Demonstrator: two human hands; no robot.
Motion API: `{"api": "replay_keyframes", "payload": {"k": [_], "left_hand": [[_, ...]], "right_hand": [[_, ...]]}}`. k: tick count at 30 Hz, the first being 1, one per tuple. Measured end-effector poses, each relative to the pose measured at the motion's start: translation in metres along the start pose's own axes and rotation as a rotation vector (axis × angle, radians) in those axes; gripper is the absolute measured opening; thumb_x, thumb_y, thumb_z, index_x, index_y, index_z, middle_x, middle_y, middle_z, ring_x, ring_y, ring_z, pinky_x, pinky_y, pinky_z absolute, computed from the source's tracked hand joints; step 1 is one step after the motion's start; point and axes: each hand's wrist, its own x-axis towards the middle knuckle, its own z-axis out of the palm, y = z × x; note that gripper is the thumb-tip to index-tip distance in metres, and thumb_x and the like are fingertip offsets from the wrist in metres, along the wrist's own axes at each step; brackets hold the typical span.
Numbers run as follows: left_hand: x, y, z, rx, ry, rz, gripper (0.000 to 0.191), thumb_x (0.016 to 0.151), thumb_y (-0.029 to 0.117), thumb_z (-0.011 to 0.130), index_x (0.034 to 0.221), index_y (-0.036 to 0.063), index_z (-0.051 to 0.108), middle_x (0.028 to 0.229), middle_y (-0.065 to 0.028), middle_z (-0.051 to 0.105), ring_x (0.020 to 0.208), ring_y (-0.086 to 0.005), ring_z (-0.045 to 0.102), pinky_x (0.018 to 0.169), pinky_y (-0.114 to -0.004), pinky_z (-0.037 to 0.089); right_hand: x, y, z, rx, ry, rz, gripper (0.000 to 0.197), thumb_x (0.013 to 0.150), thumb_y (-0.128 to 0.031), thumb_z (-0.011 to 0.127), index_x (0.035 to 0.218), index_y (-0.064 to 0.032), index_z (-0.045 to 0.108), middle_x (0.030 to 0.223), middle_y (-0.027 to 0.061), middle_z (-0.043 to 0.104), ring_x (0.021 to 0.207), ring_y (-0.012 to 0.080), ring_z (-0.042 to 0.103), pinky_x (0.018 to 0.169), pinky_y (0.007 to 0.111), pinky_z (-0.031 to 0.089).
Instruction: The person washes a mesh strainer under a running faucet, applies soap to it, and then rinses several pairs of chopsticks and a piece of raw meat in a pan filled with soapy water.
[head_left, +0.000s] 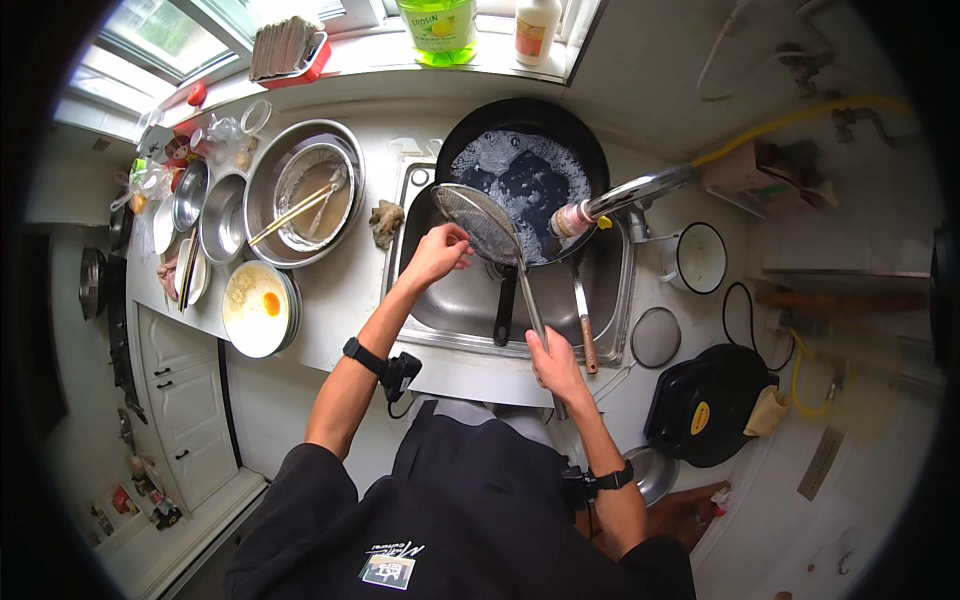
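Observation:
My right hand (556, 365) grips the long metal handle of a mesh skimmer (474, 217). The skimmer's round head is held over the left part of a black wok (525, 124), which contains dark, foamy water. The wok rests across the back of a stainless steel sink (457, 315), its black handle (505, 307) pointing towards me. At the skimmer's near left rim is my left hand (441, 253), its fingers curled; whether they hold anything I cannot tell. A metal faucet (645, 191) reaches in from the right, its pink-wrapped spout (570, 220) above the wok.
Left of the sink are a sponge-like lump (386, 223), nested metal basins (259, 214) with chopsticks (294, 215) and stacked plates (255, 330). A wooden-handled utensil (589, 345) leans over the sink's front edge. Rightward stand an enamel mug (701, 257), a small strainer (655, 337) and a black appliance (712, 405).

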Motion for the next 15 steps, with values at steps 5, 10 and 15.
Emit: {"api": "replay_keyframes", "payload": {"k": [5, 10, 15], "left_hand": [[-0.03, -0.018, -0.026, 0.04, -0.035, 0.017, 0.022, 0.083, 0.005, 0.049, 0.1, -0.0067, 0.054, 0.083, -0.0154, 0.065, 0.067, -0.0182, 0.065, 0.06, -0.028, 0.055], [-0.062, -0.045, -0.052, 0.179, -0.047, 0.076, 0.02, 0.077, 0.013, 0.055, 0.091, 0.0003, 0.061, 0.078, -0.0134, 0.065, 0.066, -0.0182, 0.065, 0.063, -0.033, 0.052], [-0.09, -0.059, -0.067, 0.288, 0.007, 0.318, 0.02, 0.073, 0.015, 0.055, 0.086, 0.0013, 0.063, 0.083, -0.0187, 0.064, 0.081, -0.0333, 0.062, 0.075, -0.04, 0.049]], "right_hand": [[-0.041, -0.016, 0.016, 0.279, -0.131, 0.245, 0.026, 0.094, -0.025, 0.046, 0.074, -0.0088, 0.04, 0.049, -0.0048, 0.036, 0.037, 0.0051, 0.035, 0.033, 0.023, 0.027], [-0.057, -0.016, 0.079, 0.081, -0.113, 0.337, 0.023, 0.095, -0.026, 0.044, 0.079, -0.01, 0.037, 0.054, -0.0039, 0.034, 0.041, 0.0048, 0.031, 0.035, 0.022, 0.025], [-0.016, -0.012, 0.145, 0.063, 0.022, 0.459, 0.022, 0.095, -0.024, 0.042, 0.084, -0.006, 0.037, 0.059, -0.0004, 0.037, 0.042, 0.0065, 0.033, 0.035, 0.023, 0.028]]}}
